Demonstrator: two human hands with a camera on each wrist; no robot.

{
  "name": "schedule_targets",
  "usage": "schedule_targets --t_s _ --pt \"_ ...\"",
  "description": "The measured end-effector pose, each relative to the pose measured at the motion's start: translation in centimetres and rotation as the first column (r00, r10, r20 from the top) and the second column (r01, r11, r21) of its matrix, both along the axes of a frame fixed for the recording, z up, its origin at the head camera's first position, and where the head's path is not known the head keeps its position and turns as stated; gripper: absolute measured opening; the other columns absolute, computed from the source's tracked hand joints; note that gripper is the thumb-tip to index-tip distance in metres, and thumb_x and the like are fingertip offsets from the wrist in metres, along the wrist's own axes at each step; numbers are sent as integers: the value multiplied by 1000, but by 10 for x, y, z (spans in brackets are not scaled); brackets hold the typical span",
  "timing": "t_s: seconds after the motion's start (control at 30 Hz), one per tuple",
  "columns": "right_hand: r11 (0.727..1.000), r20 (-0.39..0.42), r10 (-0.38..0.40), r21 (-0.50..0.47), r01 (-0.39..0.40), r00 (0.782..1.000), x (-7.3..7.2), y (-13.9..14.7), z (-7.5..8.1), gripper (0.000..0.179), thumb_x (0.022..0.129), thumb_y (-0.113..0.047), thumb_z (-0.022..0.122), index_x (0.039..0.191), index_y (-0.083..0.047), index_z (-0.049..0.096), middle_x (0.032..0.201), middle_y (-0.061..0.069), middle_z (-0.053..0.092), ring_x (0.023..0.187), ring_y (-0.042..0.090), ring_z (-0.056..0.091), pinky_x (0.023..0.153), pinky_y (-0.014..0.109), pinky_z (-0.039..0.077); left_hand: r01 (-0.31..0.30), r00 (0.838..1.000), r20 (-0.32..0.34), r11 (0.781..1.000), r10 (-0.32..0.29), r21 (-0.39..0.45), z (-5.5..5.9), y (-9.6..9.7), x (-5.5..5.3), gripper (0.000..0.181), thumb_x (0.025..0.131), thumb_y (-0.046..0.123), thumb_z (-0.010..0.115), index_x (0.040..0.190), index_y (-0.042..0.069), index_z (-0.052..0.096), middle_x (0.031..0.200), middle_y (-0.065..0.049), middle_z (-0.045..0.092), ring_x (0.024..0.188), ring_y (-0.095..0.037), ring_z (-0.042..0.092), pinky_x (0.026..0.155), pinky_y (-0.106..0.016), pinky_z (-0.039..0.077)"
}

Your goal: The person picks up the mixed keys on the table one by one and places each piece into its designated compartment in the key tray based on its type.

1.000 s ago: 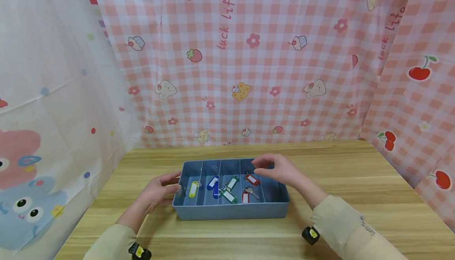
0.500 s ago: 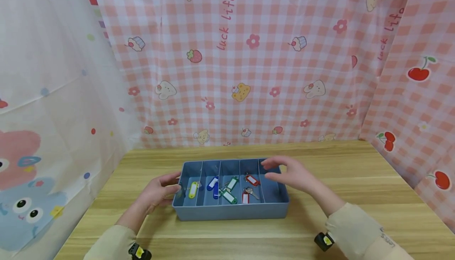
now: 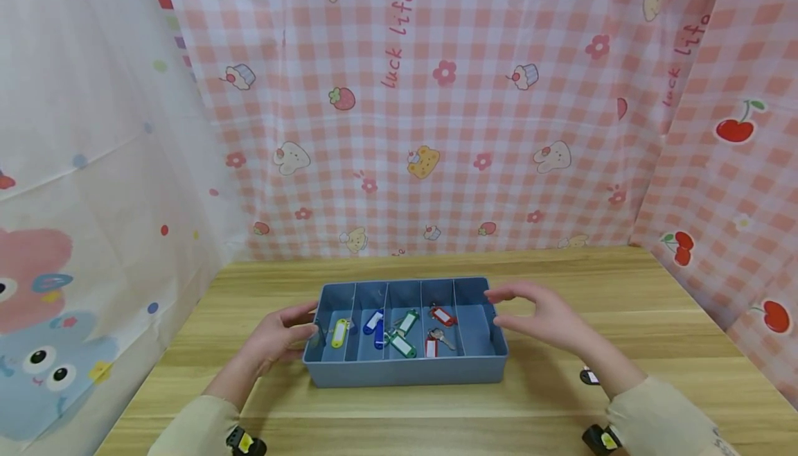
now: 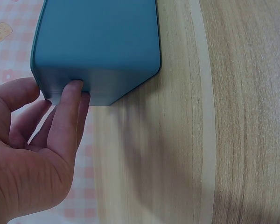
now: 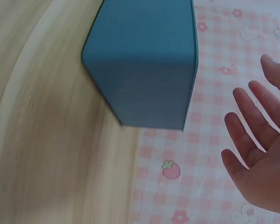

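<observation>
A blue-grey plastic box (image 3: pixel 408 373) with several compartments stands on the wooden table. It holds a yellow key tag (image 3: pixel 339 332), blue key tags (image 3: pixel 379 335), green key tags (image 3: pixel 402 345) and red key tags (image 3: pixel 443 314), with a metal key (image 3: pixel 443 337) beside a red one; the rightmost compartment is bare. My left hand (image 3: pixel 279 337) touches the left end of the box, fingertips on its outer wall (image 4: pixel 98 81). Off the right end, my right hand (image 3: pixel 537 312) has its fingers spread and holds nothing; the right wrist view shows a gap between fingers (image 5: pixel 246 112) and wall.
A dark key tag (image 3: pixel 588 376) with a white label lies on the table (image 3: pixel 542 400), partly behind my right forearm. Pink checked cloth (image 3: pixel 474 116) hangs behind the table, and a white printed sheet (image 3: pixel 112 186) hangs at the left.
My right hand has drawn back to the right, from over the two rightmost compartments to beyond the box's right end. The dark tag has come into sight. My left hand stays in place.
</observation>
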State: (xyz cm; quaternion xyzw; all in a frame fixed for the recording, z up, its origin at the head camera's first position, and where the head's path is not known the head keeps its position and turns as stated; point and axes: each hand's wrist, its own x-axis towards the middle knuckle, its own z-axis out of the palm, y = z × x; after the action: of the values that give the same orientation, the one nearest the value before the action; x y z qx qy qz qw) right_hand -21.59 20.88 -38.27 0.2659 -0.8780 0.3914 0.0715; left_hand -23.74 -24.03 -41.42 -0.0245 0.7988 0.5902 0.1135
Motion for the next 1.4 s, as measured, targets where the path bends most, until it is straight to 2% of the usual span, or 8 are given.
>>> schedule_targets --t_s 0.2,0.33,0.53,0.7,0.9,1.07,1.23,1.4 --pt "1000 -56 -6 18 7 998 6 16 -3 38 88 -21 78 123 -12 68 117 -3 69 110 22 61 94 46 48 8 1000 -1 1000 -8 5 -1 0 0 59 96 5 64 150 2 41 143 -31 44 118 -37 56 85 -53 54" --pt "1000 -42 -7 4 7 999 9 27 -4 39 88 -19 77 126 -14 67 120 -3 68 114 19 59 97 45 46 13 1000 -3 1000 -13 8 -1 -1 0 59 96 5 63 150 2 40 144 -32 43 119 -38 55 86 -54 53" --pt "999 -37 -40 5 40 999 15 42 -3 41 88 -21 77 128 -20 66 122 -4 67 118 14 55 99 31 43 8 1000 1 1000 -8 -1 -1 -1 0 59 96 6 64 150 2 41 143 -31 43 119 -38 55 86 -54 53" --pt "997 -39 -77 29 78 996 19 56 -4 43 88 -24 77 129 -20 65 123 -5 66 118 7 54 96 25 43 7 1000 1 1000 -7 -1 0 -1 0 59 96 6 64 150 2 41 143 -31 43 119 -39 54 85 -54 54" --pt "997 -63 -69 20 70 996 23 69 -7 45 87 -19 78 130 -17 65 125 -2 66 117 -2 50 95 14 38 3 1000 1 1000 -3 -2 1 0 0 58 96 5 63 150 2 41 143 -31 43 119 -38 55 85 -53 54" --pt "997 -64 -74 9 75 995 29 79 -9 47 86 -16 79 131 -18 64 126 0 65 117 -7 48 93 10 36 -2 1000 2 1000 2 1 1 0 0 58 95 5 64 149 2 42 142 -31 45 118 -37 56 85 -52 54" --pt "997 -98 -73 14 74 993 32 92 -15 51 84 -11 80 131 -14 64 127 0 64 117 -9 46 92 9 34 -1 1000 0 1000 1 -2 0 0 0 58 95 5 64 149 3 42 142 -31 45 116 -36 57 84 -51 55" --pt "997 -86 -74 25 77 994 35 105 -22 54 82 -10 81 133 -17 63 130 -2 61 118 -9 44 90 10 35 -2 1000 -3 1000 2 1 0 0 0 58 95 4 64 149 3 43 141 -31 46 114 -35 57 83 -51 55"
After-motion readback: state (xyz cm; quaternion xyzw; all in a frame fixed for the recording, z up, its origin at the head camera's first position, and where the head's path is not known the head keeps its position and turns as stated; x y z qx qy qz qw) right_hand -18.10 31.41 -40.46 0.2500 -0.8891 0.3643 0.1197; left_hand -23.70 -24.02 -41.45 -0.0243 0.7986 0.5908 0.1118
